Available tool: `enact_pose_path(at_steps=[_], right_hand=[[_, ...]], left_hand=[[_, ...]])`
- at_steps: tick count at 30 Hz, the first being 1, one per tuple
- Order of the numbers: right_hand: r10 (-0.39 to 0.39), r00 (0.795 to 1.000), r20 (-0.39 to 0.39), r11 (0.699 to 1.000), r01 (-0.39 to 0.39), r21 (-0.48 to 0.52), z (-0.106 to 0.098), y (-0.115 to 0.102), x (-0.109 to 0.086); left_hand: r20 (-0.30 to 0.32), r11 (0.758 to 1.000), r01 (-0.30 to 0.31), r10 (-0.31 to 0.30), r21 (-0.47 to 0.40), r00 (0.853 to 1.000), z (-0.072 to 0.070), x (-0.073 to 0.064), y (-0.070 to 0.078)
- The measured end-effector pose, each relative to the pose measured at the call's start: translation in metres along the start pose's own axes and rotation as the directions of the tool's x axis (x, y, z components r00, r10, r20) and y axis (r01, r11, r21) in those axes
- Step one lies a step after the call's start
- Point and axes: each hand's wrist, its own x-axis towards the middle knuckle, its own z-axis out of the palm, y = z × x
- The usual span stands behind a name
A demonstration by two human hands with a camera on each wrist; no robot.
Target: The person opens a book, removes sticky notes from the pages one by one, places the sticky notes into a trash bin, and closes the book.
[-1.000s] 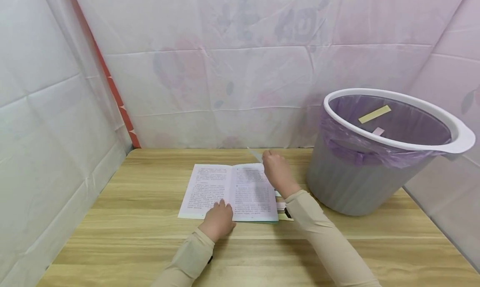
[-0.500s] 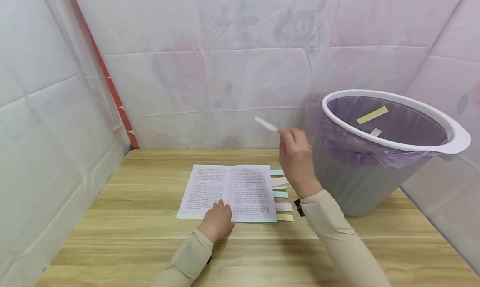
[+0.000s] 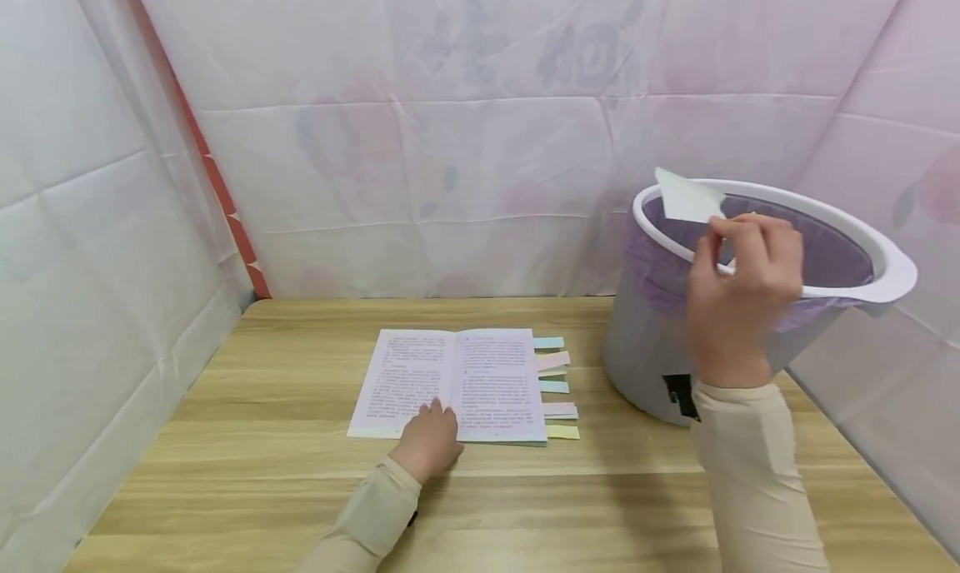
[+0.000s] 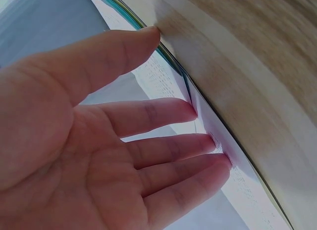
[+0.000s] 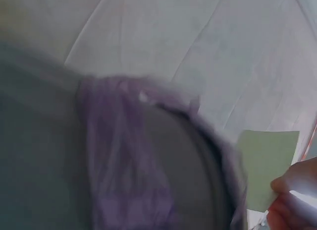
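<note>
An open book [image 3: 498, 390] with printed pages lies flat on the wooden table. Across its lower edge near the spine rests my left hand [image 3: 427, 444]; in the left wrist view its extended fingertips [image 4: 185, 110] touch the page. Over the near rim of a grey bin [image 3: 637, 361], my right hand [image 3: 742, 298] pinches a pale sticky note [image 3: 684, 200] between thumb and fingers. This note [image 5: 270, 165] looks greenish in the right wrist view. Several coloured paper tabs [image 3: 553, 387] stick out from the book's right side.
The bin, lined with a purple bag [image 3: 652, 265], has a white rim [image 3: 896, 277] and stands at the table's right. My right hand hides part of its opening. Pale patterned sheets [image 3: 517, 156] enclose the back and sides.
My right hand has carried the sticky note from the book's upper right, up and rightward to the bin. The left hand has stayed on the book.
</note>
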Motion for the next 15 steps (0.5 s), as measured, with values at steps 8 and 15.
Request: enact_pose_path(at_steps=[8,15], right_hand=[[0.025,0.997,0.078,0.992,-0.015,-0.127,-0.020,0.027,0.009],[0.016,0.987,0.157,0.989,0.008,-0.151,-0.025,0.030,0.010]], left_hand=[[0.012,1.000,0.008,-0.008,-0.011,1.000,-0.002,-0.001,0.000],[0.016,1.000,0.010,-0.010,-0.013,1.000,-0.001,0.000,0.000]])
